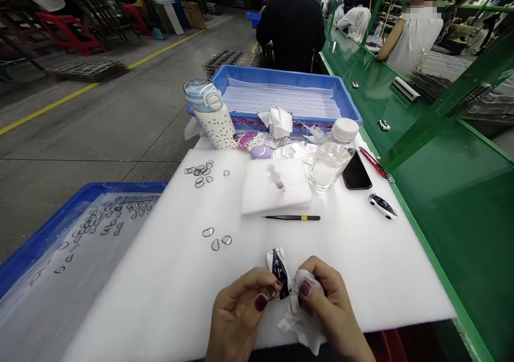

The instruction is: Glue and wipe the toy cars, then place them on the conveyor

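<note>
My left hand (243, 306) pinches a small clear piece with a dark rim (271, 293), partly hidden by the fingertips. Crumpled white tissue (299, 319) is bunched in my right hand (331, 303), its loose end hanging below. Just beyond both hands a white and black toy car (278, 265) lies on the white foam sheet (160, 292). Three similar dark-rimmed pieces (216, 244) lie to the left, and several more (201, 170) are farther back. Black tweezers (291, 218) with a yellow band rest in front of a small foam block (257, 196).
A polka-dot bottle (217, 121), a clear bottle (329, 161) and a phone (356, 172) stand or lie at the back. Another toy car (383, 205) and a red cutter (374, 163) are at right. Blue trays (120, 186) hold sheets. A green conveyor line (453, 217) runs alongside.
</note>
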The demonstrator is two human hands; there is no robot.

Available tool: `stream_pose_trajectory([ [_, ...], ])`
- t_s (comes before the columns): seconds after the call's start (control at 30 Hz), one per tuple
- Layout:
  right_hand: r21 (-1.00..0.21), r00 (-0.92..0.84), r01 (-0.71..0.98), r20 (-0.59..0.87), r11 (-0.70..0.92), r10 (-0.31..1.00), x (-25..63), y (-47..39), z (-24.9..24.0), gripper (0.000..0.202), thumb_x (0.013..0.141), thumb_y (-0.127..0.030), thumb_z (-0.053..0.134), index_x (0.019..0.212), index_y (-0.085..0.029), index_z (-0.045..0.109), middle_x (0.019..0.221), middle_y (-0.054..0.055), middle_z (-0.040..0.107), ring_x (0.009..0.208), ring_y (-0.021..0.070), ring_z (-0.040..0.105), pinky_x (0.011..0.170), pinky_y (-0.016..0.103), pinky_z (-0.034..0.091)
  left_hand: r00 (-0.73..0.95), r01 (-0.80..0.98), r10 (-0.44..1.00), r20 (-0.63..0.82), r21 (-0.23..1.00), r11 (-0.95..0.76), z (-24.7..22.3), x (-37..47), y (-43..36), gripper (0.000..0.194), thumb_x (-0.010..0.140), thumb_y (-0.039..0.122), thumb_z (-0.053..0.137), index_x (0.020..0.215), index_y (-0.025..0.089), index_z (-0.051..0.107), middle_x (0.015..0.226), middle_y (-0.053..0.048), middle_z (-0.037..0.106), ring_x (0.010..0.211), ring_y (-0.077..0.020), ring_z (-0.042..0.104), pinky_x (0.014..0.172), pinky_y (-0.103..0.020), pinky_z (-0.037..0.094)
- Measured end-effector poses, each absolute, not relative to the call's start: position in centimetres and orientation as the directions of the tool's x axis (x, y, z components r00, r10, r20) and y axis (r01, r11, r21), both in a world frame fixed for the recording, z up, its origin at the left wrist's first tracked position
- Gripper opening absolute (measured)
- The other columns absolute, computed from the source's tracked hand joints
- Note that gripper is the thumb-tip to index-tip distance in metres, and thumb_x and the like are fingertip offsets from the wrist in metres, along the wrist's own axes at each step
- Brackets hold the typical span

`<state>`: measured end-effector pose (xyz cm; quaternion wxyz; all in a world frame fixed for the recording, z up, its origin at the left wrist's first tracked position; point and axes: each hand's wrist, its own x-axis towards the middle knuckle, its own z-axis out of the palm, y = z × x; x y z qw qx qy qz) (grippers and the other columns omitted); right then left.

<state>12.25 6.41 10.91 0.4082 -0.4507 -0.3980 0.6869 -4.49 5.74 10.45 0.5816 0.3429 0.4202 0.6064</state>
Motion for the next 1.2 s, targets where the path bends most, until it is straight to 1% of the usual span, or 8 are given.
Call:
stream_pose_trajectory([
  [0.17,-0.919,-0.28,-0.189,-0.287,-0.346,0.916,12.4,6.5,10.9,0.04,0.089,-0.057,0.067,0.083,-0.018,0.061,0.064,-0.005,0.042,0.059,0.0089,0.033,0.056,0.023,0.026,-0.146,-0.398,0.988,-0.048,0.917,-0.014,11.4,-3.9,6.2,0.017,0.077,0.041,0.084,0.081,0.025,0.082,0.069,-0.005,0.074,0.065,-0.0109,0.068,0.066,-0.012,0.057],
  [0.33,-0.94,-0.301,-0.173,-0.233,-0.293,0.925,12.5,6.8,10.6,0.039,0.09,-0.055,0.066,0.082,-0.017,0.06,0.065,-0.004,0.044,0.06,0.0086,0.036,0.056,0.022,0.029,-0.142,-0.402,0.989,-0.032,0.915,-0.028,11.2,-4.0,6.1,0.018,0.077,0.042,0.084,0.081,0.025,0.082,0.07,-0.005,0.074,0.062,-0.0101,0.067,0.064,-0.012,0.057],
  [0.47,-0.959,-0.29,-0.138,-0.2,-0.248,0.936,12.3,6.8,10.9,0.038,0.084,-0.053,0.073,0.08,-0.017,0.059,0.068,-0.004,0.045,0.061,0.0086,0.037,0.055,0.021,0.031,-0.151,-0.411,0.988,-0.041,0.911,-0.025,11.0,-4.0,5.9,0.018,0.077,0.042,0.084,0.082,0.024,0.082,0.071,-0.005,0.074,0.064,-0.0105,0.068,0.066,-0.012,0.057],
  [0.57,-0.96,-0.3,-0.126,-0.202,-0.248,0.932,12.1,6.8,11.3,0.038,0.08,-0.05,0.077,0.08,-0.017,0.058,0.068,-0.004,0.044,0.061,0.0084,0.037,0.054,0.02,0.031,-0.152,-0.416,0.987,-0.058,0.909,-0.01,11.0,-4.0,5.8,0.018,0.076,0.041,0.085,0.082,0.024,0.082,0.072,-0.006,0.075,0.065,-0.0109,0.069,0.066,-0.013,0.057],
  [0.8,-0.97,-0.275,-0.099,-0.19,-0.224,0.943,12.1,7.0,11.7,0.036,0.086,-0.05,0.071,0.079,-0.017,0.058,0.065,-0.004,0.044,0.06,0.0085,0.036,0.055,0.02,0.032,-0.165,-0.426,0.984,-0.063,0.905,-0.013,11.1,-3.9,5.9,0.02,0.075,0.043,0.085,0.081,0.024,0.082,0.071,-0.006,0.075,0.064,-0.011,0.068,0.065,-0.013,0.058],
  [0.9,-0.967,-0.282,-0.097,-0.2,-0.235,0.938,12.1,7.0,11.7,0.036,0.086,-0.05,0.071,0.079,-0.017,0.058,0.064,-0.004,0.044,0.059,0.0085,0.036,0.054,0.021,0.031,-0.168,-0.434,0.984,-0.066,0.901,-0.013,10.9,-3.9,5.9,0.018,0.076,0.041,0.085,0.082,0.024,0.083,0.07,-0.006,0.075,0.063,-0.0105,0.067,0.065,-0.013,0.058],
  [1.1,-0.953,-0.282,-0.123,-0.234,-0.277,0.931,12.1,6.9,11.6,0.037,0.086,-0.05,0.072,0.079,-0.017,0.056,0.063,-0.005,0.044,0.058,0.0079,0.034,0.053,0.021,0.029,-0.104,-0.433,0.992,-0.07,0.901,0.018,10.0,-4.4,5.3,0.012,0.082,0.036,0.08,0.088,0.026,0.082,0.078,-0.006,0.076,0.069,-0.0115,0.068,0.07,-0.016,0.058],
  [1.2,-0.952,-0.296,-0.137,-0.225,-0.275,0.928,12.1,7.0,11.7,0.037,0.086,-0.05,0.072,0.078,-0.017,0.055,0.062,-0.005,0.043,0.057,0.0075,0.033,0.053,0.021,0.028,-0.099,-0.431,0.992,-0.081,0.902,0.03,10.0,-4.5,5.3,0.013,0.083,0.037,0.08,0.09,0.026,0.082,0.079,-0.006,0.076,0.07,-0.012,0.068,0.071,-0.017,0.059],
])
